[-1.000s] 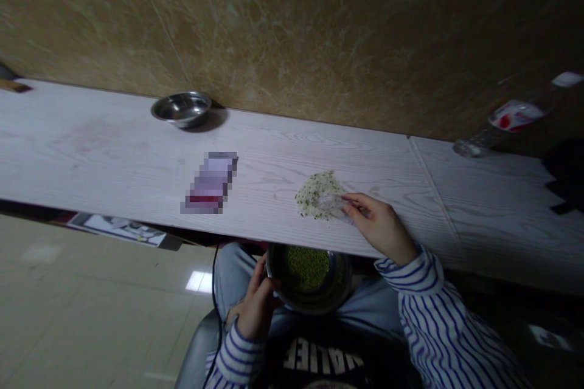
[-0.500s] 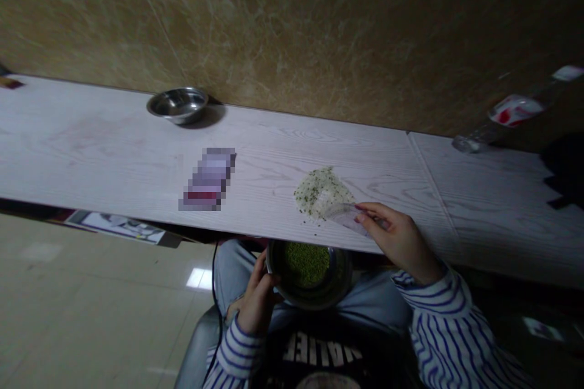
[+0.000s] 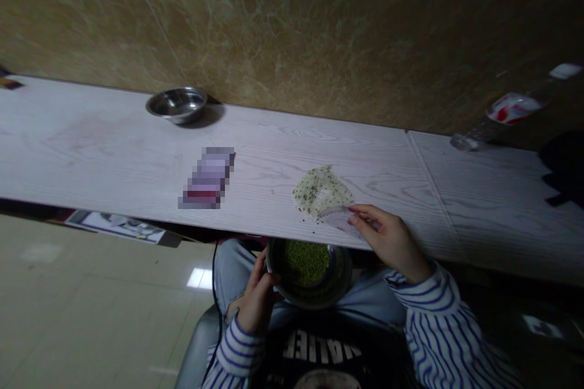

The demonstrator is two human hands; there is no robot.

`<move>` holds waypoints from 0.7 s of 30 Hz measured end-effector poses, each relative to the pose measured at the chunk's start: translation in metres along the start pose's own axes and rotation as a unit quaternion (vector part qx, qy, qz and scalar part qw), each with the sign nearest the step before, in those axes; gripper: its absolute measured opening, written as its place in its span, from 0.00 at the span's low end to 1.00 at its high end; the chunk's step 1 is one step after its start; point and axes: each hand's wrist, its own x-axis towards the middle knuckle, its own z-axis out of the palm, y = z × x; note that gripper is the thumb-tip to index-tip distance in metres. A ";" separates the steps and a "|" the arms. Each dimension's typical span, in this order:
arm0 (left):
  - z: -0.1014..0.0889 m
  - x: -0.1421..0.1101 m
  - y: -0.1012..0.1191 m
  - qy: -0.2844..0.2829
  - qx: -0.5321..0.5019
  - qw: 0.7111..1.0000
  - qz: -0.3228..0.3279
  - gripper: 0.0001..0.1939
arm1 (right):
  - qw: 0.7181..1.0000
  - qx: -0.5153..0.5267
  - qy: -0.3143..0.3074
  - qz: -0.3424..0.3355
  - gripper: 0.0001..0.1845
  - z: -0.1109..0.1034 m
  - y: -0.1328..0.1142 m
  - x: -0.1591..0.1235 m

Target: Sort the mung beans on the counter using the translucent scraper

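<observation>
My left hand grips the left rim of a metal bowl, which sits at my lap just below the table edge. Small green beans lie inside it. Between the fingers of my right hand is a clear plastic protractor, held flat and low at the table. Its curved edge touches the near side of a pile of white grains mixed with green bits. A few loose bits are scattered between the pile and the table's front edge.
An empty-looking steel bowl stands by the wall at the back left. A pixelated flat rectangle lies left of the pile. A plastic bottle and a dark object are at the right. The pale wooden table ends close to my lap.
My right hand has shifted slightly left and toward me with the protractor, along the near side of the pile. My left hand and the bowl have stayed in place.
</observation>
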 end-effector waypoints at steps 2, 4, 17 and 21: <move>-0.001 0.000 0.000 -0.010 -0.004 1.000 0.005 0.38 | 1.000 0.004 -0.015 -0.005 0.15 0.000 -0.002 -0.001; -0.003 0.000 -0.001 -0.019 -0.005 1.000 0.004 0.38 | 1.000 0.010 -0.018 -0.005 0.16 -0.001 -0.003 -0.003; 0.000 -0.001 -0.001 -0.008 -0.017 1.000 0.007 0.37 | 1.000 0.017 0.000 0.010 0.15 -0.007 -0.001 -0.011; -0.003 0.000 -0.002 -0.005 0.003 1.000 0.011 0.38 | 1.000 0.026 0.001 0.012 0.15 -0.005 0.003 -0.010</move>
